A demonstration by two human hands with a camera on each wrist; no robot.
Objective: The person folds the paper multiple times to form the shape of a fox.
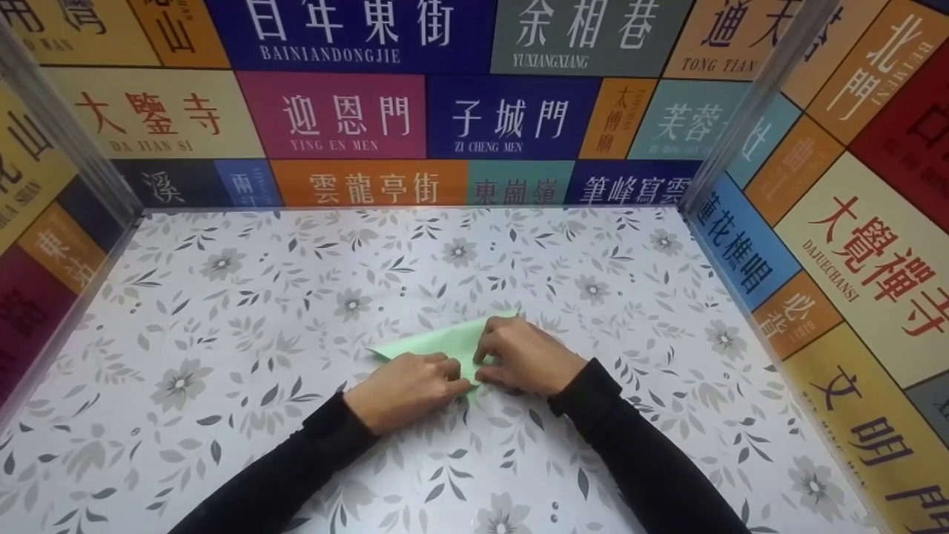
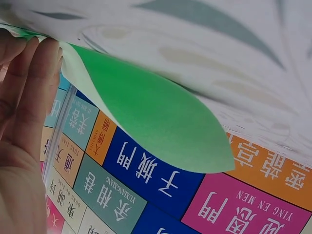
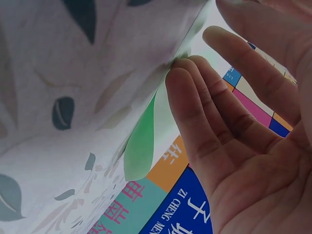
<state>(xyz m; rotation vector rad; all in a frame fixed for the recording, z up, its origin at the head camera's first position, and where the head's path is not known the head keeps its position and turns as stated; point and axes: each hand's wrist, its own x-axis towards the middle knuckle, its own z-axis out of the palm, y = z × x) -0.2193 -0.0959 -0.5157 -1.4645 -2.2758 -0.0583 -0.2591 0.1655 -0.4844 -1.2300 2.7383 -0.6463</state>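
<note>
Head view has a sheet of green paper (image 1: 434, 343) lying between and just beyond the two hands, on a counter (image 1: 222, 319) with a grey floral print. One pointed corner reaches out past the left hand's knuckles; another shows beyond the right hand. The left hand (image 1: 408, 387) has its fingers bent, with thumb and fingertips pinching the paper at its near part. The right hand (image 1: 525, 352) is close beside it, fingers bent and fingertips touching the paper; whether its thumb pinches too, I cannot tell. Seen from the left wrist, the paper curves into a loose fold beyond the fingers, brighter green inside and paler outside. Black sleeves (image 1: 652, 454) cover both arms behind the hands. Well beyond the hands stands a wall of coloured panels (image 1: 332, 115) with Chinese characters and Latin lettering; similar panels flank the counter on either side.
</note>
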